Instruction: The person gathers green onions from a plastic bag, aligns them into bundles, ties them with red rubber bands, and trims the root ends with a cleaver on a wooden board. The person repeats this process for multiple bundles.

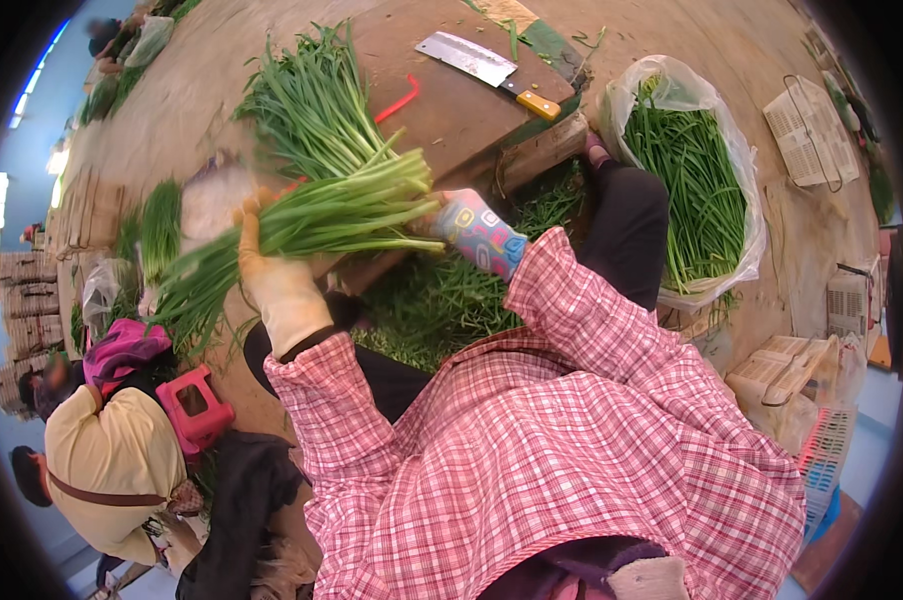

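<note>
A bunch of long green leafy stalks, like garlic chives [331,214], lies across my left hand [260,240], which wears an orange and cream glove and grips it around the middle. My right hand [440,214], in a patterned sleeve cuff, is at the pale stem ends, its fingers partly hidden by the stalks. Behind the held bunch, a larger pile of the same greens [313,112] rests on a brown board [451,112]. A red tie strip [399,97] lies beside that pile. Farther back on the board is a cleaver [489,67] with a wooden handle.
A clear plastic bag of greens [748,217] stands at the right, near my knee. Loose trimmings [451,300] cover the floor between my legs. A pink plastic stool [195,409] and a co-worker [114,465] are at left. Plastic baskets [811,135] stand at far right.
</note>
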{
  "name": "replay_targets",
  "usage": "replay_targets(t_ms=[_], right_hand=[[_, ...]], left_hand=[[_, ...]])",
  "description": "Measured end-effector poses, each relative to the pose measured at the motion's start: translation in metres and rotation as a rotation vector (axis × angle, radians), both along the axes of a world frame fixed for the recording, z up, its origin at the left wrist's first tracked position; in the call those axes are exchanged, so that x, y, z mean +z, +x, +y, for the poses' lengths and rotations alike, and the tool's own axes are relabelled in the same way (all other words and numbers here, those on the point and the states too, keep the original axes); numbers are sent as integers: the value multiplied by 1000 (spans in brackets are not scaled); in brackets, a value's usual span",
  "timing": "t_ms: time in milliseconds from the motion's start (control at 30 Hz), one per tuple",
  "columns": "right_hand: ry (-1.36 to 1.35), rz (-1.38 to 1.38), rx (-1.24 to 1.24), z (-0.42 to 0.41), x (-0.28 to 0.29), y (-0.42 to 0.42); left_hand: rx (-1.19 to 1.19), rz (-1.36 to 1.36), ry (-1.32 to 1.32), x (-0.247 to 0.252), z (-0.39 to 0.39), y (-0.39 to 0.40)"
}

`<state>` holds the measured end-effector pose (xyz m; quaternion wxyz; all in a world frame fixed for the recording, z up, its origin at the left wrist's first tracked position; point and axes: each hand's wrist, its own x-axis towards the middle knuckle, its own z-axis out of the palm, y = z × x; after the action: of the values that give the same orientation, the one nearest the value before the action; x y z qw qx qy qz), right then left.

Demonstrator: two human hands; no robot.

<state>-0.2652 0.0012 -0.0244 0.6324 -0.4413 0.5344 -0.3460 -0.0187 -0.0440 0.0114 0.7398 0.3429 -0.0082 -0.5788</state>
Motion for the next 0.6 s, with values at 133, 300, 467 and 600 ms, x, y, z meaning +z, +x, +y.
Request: replay_targets(t_ms=[133,300,467,600], right_hand=[[136,-42,-267,9,-6,-27],[185,-446,-124,24,37,-15],[200,-369,23,11,32,17],[159,-419,63,29,37,-19]], left_hand=[[127,-4,-24,2,2,21],[159,-49,-84,3,2,6],[102,-15,-46,11,8,-30],[177,-33,-72,2,5,8]])
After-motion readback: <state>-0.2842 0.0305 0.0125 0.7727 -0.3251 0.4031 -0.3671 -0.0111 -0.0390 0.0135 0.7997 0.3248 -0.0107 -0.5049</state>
